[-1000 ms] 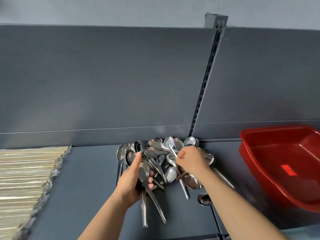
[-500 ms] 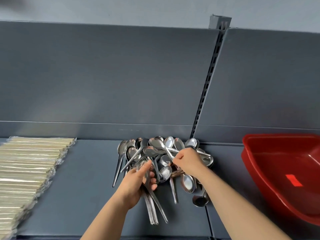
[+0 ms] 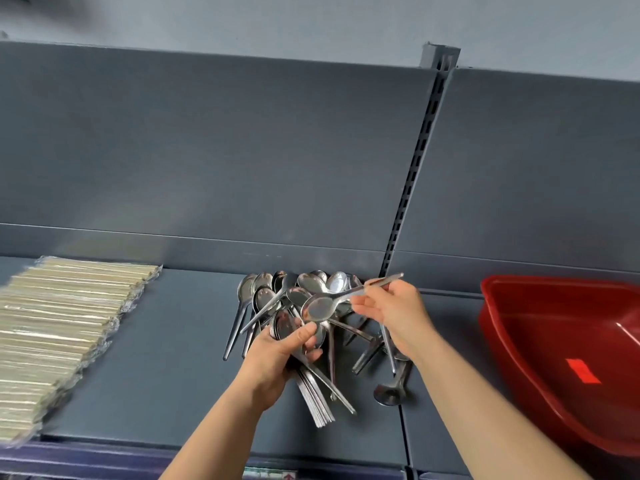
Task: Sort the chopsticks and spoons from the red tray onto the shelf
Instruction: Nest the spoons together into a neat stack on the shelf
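Spoons [image 3: 282, 324] gripped in left fingers [image 3: 305, 332], one spoon [image 3: 320, 308] pinched by right fingers [image 3: 363, 303], tray [image 3: 512, 341] cropped

Slotted upright [image 3: 415, 188] between grey back panels [image 3: 207, 150]

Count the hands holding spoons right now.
2. The left hand grips a stack of spoons at the pile's near edge; the right hand pinches one spoon by its handle, held just above the pile. No other hands show.
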`<state>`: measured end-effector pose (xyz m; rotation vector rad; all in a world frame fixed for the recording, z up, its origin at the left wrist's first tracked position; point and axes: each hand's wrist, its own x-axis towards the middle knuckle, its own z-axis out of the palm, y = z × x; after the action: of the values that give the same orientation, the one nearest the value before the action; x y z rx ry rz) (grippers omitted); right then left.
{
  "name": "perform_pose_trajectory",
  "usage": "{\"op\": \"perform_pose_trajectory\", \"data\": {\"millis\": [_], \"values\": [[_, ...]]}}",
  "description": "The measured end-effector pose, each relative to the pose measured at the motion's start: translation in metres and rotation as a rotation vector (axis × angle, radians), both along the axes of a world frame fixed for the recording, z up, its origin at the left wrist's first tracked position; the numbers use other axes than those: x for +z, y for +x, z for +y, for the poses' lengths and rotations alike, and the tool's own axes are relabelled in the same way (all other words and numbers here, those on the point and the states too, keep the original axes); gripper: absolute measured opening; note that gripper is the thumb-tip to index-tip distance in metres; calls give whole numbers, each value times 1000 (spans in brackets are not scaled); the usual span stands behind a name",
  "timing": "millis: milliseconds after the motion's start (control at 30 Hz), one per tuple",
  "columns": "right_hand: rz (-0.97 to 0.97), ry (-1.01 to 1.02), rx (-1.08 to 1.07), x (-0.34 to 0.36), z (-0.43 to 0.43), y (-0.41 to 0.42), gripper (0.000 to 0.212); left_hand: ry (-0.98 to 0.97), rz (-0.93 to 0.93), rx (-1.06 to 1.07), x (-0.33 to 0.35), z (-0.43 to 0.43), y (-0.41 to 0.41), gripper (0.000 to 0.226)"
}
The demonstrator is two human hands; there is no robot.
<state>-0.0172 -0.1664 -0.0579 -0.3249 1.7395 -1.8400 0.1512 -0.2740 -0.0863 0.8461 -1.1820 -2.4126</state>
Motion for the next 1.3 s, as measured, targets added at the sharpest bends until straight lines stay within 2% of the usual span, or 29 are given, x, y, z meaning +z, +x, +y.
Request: {"op": "perform_pose_trajectory", "data": {"millis": [100, 200, 267, 433, 500, 567, 633, 800, 900, 1000, 1067, 1200, 1300], "values": [[-197, -14, 108, 1, 7, 14, 3, -45, 7, 104, 4, 5, -7, 26], [-240, -43, 182, 3, 19, 16, 2, -48, -15, 198, 3, 4, -9, 11], [-158, -9, 220, 2, 28, 14, 2, -24, -26, 237, -1, 2, -9, 11], [45, 219, 477, -8, 46, 21, 6, 36, 3, 249, -7, 0, -13, 20], [217, 290, 348, -13, 53, 14, 10, 59, 18, 231, -8, -1, -15, 22], [445, 419, 71, -18, 63, 1, 11, 39, 18, 223, -9, -2, -14, 17], [499, 540, -95, -23, 72, -8, 5, 11, -15, 230, -12, -3, -12, 14], [602, 825, 100, -27, 69, 3, 36, -4, -97, 117, -16, 3, -9, 14], [645, 927, 182, -27, 59, 7, 29, 6, -104, 77, -16, 10, -10, 13], [556, 895, 168, -27, 55, 5, 38, -2, -104, 32, -14, 14, -13, 12], [562, 848, 163, -28, 56, 6, 35, -2, -101, 16, -14, 15, -15, 14], [557, 602, 110, -28, 64, 6, 16, -4, -34, -8, -12, 14, -21, 26], [618, 507, 183, -22, 68, 11, 17, -12, 26, -16, -8, 14, -29, 31]]}}
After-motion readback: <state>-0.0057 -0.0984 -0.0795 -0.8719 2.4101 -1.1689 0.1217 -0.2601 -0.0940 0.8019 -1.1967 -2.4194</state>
